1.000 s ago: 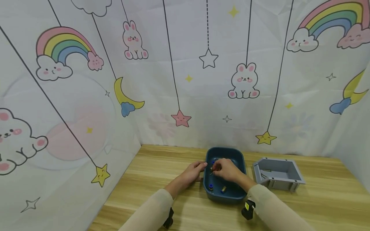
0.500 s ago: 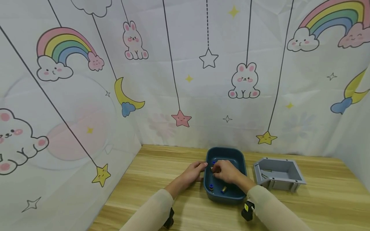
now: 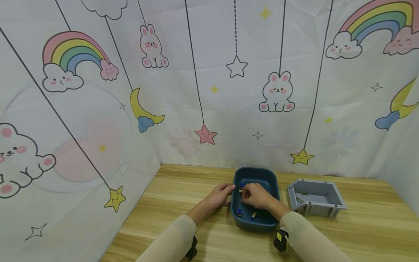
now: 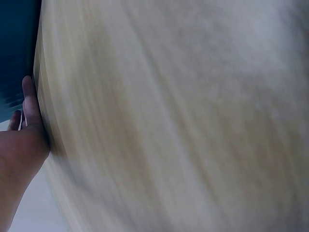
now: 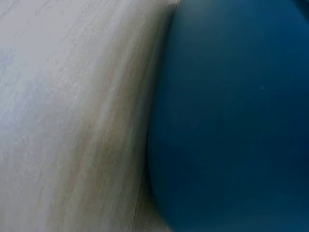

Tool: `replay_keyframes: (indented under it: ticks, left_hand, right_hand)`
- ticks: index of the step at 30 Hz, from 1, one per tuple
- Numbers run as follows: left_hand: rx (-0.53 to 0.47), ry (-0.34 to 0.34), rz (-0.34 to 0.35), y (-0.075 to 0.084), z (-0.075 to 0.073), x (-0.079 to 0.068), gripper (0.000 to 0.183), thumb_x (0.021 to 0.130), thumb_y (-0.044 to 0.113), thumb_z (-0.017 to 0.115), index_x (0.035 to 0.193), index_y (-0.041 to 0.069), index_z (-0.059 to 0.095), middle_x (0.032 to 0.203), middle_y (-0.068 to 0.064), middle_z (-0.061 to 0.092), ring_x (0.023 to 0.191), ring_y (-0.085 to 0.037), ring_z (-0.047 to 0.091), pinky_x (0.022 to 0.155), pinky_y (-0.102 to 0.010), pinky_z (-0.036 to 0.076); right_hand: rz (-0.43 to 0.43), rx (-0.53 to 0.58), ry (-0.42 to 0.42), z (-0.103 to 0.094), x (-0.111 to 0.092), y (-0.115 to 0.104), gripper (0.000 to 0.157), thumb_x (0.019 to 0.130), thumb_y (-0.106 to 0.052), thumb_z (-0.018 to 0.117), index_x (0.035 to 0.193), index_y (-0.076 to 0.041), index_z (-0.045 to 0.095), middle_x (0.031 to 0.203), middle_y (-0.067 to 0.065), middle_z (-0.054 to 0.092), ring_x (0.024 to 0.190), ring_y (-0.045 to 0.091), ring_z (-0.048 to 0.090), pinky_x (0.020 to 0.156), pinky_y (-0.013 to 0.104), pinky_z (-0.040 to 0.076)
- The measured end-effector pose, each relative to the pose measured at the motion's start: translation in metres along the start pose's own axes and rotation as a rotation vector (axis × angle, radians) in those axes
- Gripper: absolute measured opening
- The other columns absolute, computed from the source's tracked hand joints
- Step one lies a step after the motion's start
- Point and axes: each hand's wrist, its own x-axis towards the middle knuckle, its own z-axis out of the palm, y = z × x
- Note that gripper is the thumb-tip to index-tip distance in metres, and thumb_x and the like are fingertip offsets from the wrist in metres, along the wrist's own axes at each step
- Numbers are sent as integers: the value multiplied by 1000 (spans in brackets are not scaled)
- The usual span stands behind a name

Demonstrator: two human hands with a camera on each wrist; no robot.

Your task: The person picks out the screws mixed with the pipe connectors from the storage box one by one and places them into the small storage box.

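Observation:
A dark blue plastic bin stands on the table and holds several small brass fittings with blue ends. My left hand lies against its left side, the thumb at the rim and straight fingers along the outer wall; the left wrist view shows these fingers low against the blue wall. Inside the bin is my right hand, fingers bent and fingertips together near the floor. A tiny thin piece shows right at the fingertips; I cannot tell whether they pinch it. One fitting stands near the left wall, another fitting lies nearer the front.
To the right of the blue bin sits a grey open bin with a few thin brass-coloured screws in it. Both stand on a wood-grain table. A white printed cloth hangs behind and at the sides.
The right hand has shifted slightly down and toward me inside the blue bin, uncovering a fitting near the left wall. The left hand stays where it was.

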Motion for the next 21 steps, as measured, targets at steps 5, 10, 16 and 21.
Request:
replay_keyframes:
  ticks: [5, 10, 16, 21]
  left_hand:
    - [0, -9, 1, 0, 0, -1, 54, 111, 34, 56, 146, -7, 53, 142, -21, 62, 136, -34, 57, 95, -49, 62]
    - [1, -12, 1, -1, -1, -1, 55, 110, 34, 57, 147, -6, 53, 143, -21, 62, 136, -34, 57, 95, -48, 62]
    - [3, -7, -1, 0, -1, -1, 54, 111, 34, 56, 146, -6, 53, 143, -22, 61, 137, -35, 56, 95, -49, 62]
    - [11, 1, -4, 1, 0, -2, 54, 110, 35, 57, 146, -6, 54, 143, -22, 61, 138, -36, 55, 96, -50, 61]
  right_hand:
    - [9, 0, -8, 0, -1, -2, 17, 88, -9, 85, 80, -14, 71, 76, -10, 62, 69, 5, 55, 65, 27, 51]
    - [9, 7, -15, -1, -2, -3, 16, 88, -8, 84, 81, -13, 71, 77, -10, 62, 70, 5, 56, 66, 27, 51]
    - [20, 23, -32, -2, -2, -4, 15, 89, -6, 83, 82, -12, 71, 77, -9, 62, 70, 6, 56, 66, 28, 51]
    - [30, 33, -47, -1, -3, -3, 15, 90, -6, 82, 82, -12, 71, 78, -8, 62, 70, 7, 56, 67, 29, 51]
